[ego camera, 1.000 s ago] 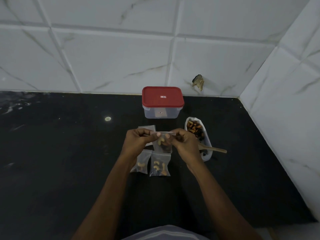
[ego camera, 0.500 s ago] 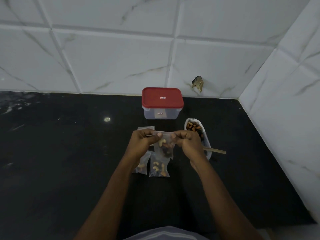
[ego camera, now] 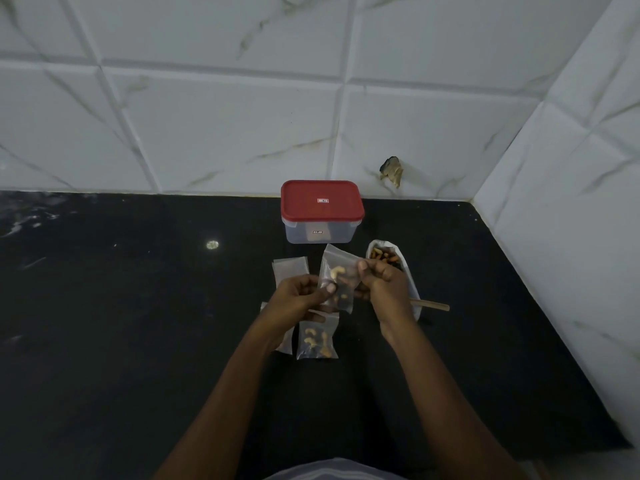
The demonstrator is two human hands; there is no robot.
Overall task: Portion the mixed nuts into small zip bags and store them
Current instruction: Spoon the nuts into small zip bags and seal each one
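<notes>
head view, looking down: i see both hands meeting over the black counter (ego camera: 138, 341), with one small clear bag (ego camera: 337, 268) held up between them, off the surface and tilted, its top leaning toward the wall. the left hand (ego camera: 294, 301) pinches the bag's lower left edge, thumb on the front and the other fingers curled behind. the right hand (ego camera: 381, 282) pinches its right side higher up, fingers curled in. inside the bag i can make out a pale cashew and some darker pieces; whether its zip is sealed i cannot tell. just below the hands a filled bag (ego camera: 317, 337) lies flat on the counter, and a third bag (ego camera: 286, 344) pokes out from under the left wrist, mostly hidden. empty bags (ego camera: 290, 270) lie just left of the held one. behind them stands a clear box (ego camera: 320, 232) with its red lid (ego camera: 322, 200) on, close to the tiled wall (ego camera: 207, 116). an open white pouch (ego camera: 379, 243) holding nuts (ego camera: 382, 256) sits by the right hand, partly behind it, and a wooden handle (ego camera: 431, 305) sticks out to its right. a chipped hole (ego camera: 391, 171) marks the tile right of the box.
</notes>
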